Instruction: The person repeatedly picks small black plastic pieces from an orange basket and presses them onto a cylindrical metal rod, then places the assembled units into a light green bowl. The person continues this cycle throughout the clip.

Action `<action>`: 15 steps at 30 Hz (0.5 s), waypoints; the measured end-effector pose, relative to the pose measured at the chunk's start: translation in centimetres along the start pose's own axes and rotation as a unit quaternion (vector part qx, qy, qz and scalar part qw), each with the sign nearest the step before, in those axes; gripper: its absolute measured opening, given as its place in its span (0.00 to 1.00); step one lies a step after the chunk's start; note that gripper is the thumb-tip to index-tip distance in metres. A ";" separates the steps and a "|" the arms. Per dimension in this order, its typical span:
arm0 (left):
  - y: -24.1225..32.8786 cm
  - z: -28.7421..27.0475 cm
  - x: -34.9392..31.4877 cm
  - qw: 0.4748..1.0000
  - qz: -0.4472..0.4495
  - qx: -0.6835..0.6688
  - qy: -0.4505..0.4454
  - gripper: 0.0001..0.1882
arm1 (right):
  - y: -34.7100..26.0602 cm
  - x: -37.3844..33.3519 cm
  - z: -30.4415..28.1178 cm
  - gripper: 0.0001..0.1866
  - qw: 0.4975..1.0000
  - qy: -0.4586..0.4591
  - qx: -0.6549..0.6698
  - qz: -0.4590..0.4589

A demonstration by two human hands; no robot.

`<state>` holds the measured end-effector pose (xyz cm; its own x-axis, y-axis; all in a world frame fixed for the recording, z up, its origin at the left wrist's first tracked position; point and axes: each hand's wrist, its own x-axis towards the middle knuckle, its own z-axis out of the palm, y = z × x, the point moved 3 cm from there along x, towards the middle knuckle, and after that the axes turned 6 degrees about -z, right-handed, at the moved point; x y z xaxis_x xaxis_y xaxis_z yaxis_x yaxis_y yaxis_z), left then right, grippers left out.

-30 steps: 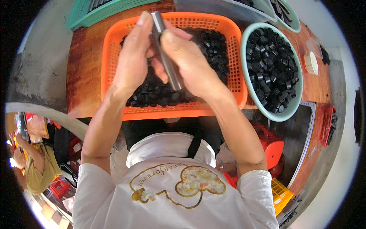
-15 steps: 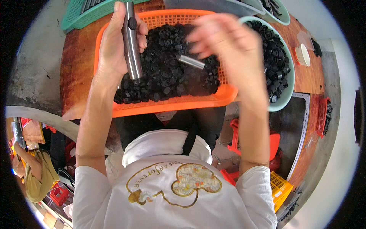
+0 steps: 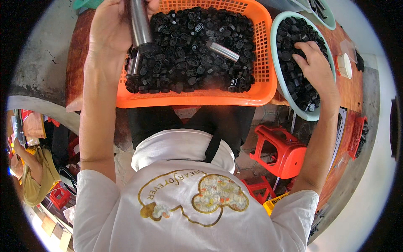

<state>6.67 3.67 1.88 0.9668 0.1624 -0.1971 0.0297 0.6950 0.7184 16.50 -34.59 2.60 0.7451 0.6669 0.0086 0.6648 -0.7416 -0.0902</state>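
My left hand (image 3: pixel 110 33) is wrapped round a thick, shiny metal tube (image 3: pixel 139 22), held tilted over the left side of an orange plastic basket (image 3: pixel 197 101). The tube's top runs out of the picture. Many small black plastic caps (image 3: pixel 184 56) fill this basket. On them lies a short metal tube (image 3: pixel 225 51), and another short metal piece (image 3: pixel 134 63) shows below the held tube. At the right, my right hand (image 3: pixel 315 67) reaches into a pale green basin (image 3: pixel 308 116) of small black parts (image 3: pixel 294 75). Its fingers are bent and apart, touching the parts; nothing shows between them.
A white cup (image 3: pixel 344 66) stands right of the basin. Another green basin (image 3: pixel 326 19) with dark tubes is at the upper right. Red stools (image 3: pixel 280 153) and a yellow crate (image 3: pixel 275 204) are below the table. Far left, a person in a tan top (image 3: pixel 38 172) works.
My right hand has moved right from over the orange basket into the green basin. My left hand, still gripping the tube, sits higher in view, and the whole view has shifted.
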 end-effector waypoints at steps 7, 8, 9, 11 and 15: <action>-0.5 -0.1 -1.2 0.999 -0.017 0.006 0.041 0.17 | 0.8 0.1 -0.7 0.16 0.996 -0.068 0.062 0.019; -0.9 0.1 -1.2 0.999 -0.036 0.022 0.010 0.18 | 0.8 0.1 -0.8 0.17 0.994 -0.070 0.079 0.024; -1.2 0.2 -1.3 0.998 -0.055 0.038 -0.021 0.20 | 0.7 0.1 -0.8 0.17 0.994 -0.077 0.072 0.012; -2.2 0.2 -1.3 0.990 -0.092 0.069 -0.087 0.23 | 0.5 0.0 -0.9 0.17 0.994 -0.088 0.057 -0.001; -3.9 -0.3 -1.1 0.977 -0.169 0.048 -0.120 0.19 | 1.1 -0.5 -1.2 0.18 0.990 -0.069 0.123 0.026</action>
<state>5.45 0.94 -0.91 0.9290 -0.2418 -0.2800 0.3700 0.6091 0.7015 16.94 -35.82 3.73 0.7526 0.6439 -0.1375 0.5790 -0.7467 -0.3274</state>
